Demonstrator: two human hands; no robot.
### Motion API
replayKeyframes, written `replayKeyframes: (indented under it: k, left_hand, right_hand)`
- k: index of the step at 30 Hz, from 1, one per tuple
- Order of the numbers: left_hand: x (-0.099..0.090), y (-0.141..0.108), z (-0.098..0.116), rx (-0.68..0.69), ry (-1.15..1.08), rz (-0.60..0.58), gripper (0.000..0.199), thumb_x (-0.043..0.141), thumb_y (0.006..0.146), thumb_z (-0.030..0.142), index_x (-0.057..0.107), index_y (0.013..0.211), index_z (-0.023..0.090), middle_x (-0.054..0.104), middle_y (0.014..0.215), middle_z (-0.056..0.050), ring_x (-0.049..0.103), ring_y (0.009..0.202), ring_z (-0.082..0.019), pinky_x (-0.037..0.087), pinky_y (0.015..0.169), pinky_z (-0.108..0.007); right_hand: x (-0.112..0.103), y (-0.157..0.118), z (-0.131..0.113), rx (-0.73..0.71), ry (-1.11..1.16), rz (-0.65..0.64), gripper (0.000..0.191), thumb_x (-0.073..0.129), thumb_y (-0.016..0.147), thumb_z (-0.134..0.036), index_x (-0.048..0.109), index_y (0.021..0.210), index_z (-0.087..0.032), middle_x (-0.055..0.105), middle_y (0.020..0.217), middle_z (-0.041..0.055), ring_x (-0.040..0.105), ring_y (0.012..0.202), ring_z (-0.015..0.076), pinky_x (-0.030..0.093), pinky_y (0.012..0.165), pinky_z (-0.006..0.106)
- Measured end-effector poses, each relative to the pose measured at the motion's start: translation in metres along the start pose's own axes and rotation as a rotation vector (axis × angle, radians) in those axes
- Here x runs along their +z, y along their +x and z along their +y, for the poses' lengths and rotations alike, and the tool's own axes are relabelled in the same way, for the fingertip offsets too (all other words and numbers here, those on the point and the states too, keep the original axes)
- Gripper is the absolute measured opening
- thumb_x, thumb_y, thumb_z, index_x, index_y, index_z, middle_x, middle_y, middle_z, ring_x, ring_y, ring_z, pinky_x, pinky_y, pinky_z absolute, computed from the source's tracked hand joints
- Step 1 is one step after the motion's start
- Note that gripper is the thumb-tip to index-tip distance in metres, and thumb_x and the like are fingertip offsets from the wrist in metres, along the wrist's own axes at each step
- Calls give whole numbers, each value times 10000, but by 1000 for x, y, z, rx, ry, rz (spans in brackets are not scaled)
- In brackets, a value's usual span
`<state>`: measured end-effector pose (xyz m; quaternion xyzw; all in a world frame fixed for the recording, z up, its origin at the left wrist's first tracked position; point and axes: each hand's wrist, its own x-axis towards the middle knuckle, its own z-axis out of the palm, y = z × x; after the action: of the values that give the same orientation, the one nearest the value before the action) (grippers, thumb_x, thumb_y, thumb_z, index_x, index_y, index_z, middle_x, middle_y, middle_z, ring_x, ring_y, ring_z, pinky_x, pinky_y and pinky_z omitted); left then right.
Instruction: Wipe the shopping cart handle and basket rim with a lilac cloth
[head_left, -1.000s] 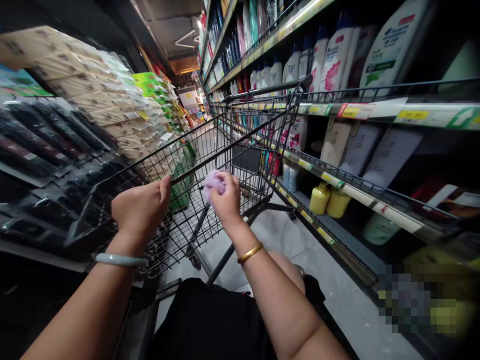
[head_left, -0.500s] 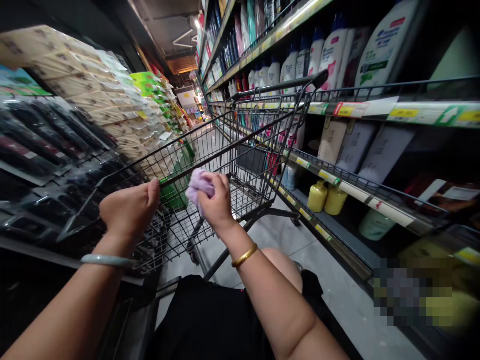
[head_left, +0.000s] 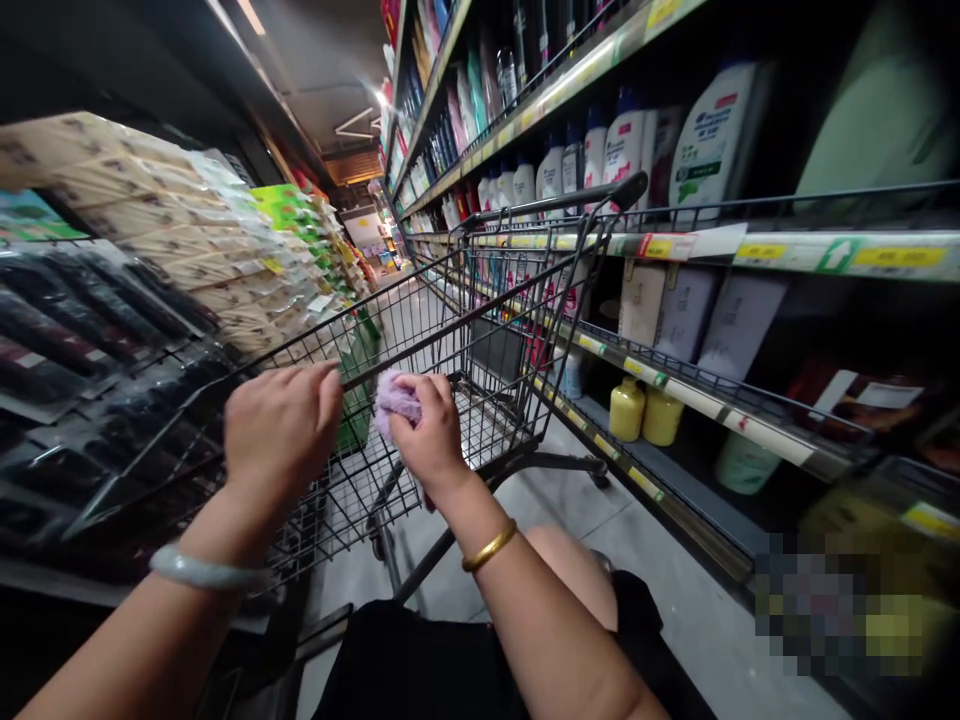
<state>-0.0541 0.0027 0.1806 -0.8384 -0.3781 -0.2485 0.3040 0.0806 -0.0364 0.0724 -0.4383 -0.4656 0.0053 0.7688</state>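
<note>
Snugly, right grip (head_left: pixel 429 425) bunches fluffy lilac cloth (head_left: pixel 391 402); left grip (head_left: pixel 283 422) curls round cart rim (head_left: pixel 450 327).

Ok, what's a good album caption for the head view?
Left hand on a shopping cart, right hand holding a purple cloth.

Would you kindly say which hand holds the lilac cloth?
The right hand, wearing the gold bangle, holds the cloth; the left hand, wearing the pale bangle, grips the cart's rail.

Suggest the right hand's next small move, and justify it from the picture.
Perhaps slide the purple cloth along the cart rail: the right hand holds it bunched close by, and the left hand, apparently closed on that rail, could steady it.
</note>
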Motion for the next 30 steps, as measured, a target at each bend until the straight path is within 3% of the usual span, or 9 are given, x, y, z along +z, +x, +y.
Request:
replayKeyframes:
  k: [3,5,8,11,15,21,23,25,30]
  left_hand:
    - [-5,41,38,10,-127,-55,624,196,1055,485,713,1234,184,755,1224,-121,675,1120,-294,462,951,-389]
    - [-4,66,57,5,-161,-109,631,191,1047,528,714,1204,209,759,1193,-121,675,1117,-299,475,928,-390]
    - [8,90,74,9,-198,-294,744,136,1024,641,745,1055,215,771,1078,-141,700,1018,-309,492,838,-383]
    - [22,99,78,-42,-201,-470,890,67,976,738,763,916,187,759,943,-179,710,954,-340,490,776,-397]
    - [27,100,75,-86,-214,-556,966,32,940,791,749,777,163,737,848,-197,697,890,-349,474,779,-427]
    - [14,99,74,-114,-353,-702,1000,48,904,865,753,711,182,750,729,-114,657,802,-276,442,820,-409]
    - [13,99,73,-103,-380,-723,1012,40,894,877,756,713,186,760,736,-105,657,782,-263,435,808,-398]
    - [14,100,72,-103,-409,-744,1013,48,882,891,753,692,189,761,732,-105,658,751,-256,432,783,-389]
    - [17,101,65,-71,-531,-785,941,110,880,886,735,634,227,746,695,-101,661,709,-258,447,751,-377]
  right_hand:
    - [-15,13,8,96,64,137,324,597,797,-120,666,1099,-216,622,1144,62,629,1079,187,513,1038,349]
    - [-35,28,16,189,40,323,326,560,821,-141,627,1131,-213,613,1189,78,610,1119,195,489,1075,394]
    - [-54,41,19,207,-91,545,321,540,834,-157,594,1148,-191,598,1224,121,577,1172,229,456,1109,452]
    - [-48,38,10,87,-169,427,308,559,810,-128,618,1102,-208,610,1177,112,597,1125,226,493,1069,425]
    - [-38,31,9,36,-115,194,314,571,800,-119,636,1086,-233,625,1142,81,628,1084,201,521,1042,372]
    - [-90,52,45,280,-17,685,385,470,871,-248,497,1253,-215,570,1332,120,588,1207,220,464,1117,470]
    - [-93,52,44,287,-31,720,399,477,854,-264,503,1248,-215,576,1347,118,576,1226,221,441,1137,461]
    - [-80,44,35,312,-49,553,382,500,821,-263,551,1197,-220,621,1289,94,597,1181,217,463,1105,427]
    - [-46,17,14,391,-175,-258,155,650,749,-329,700,884,-271,698,911,12,637,843,222,534,825,372]
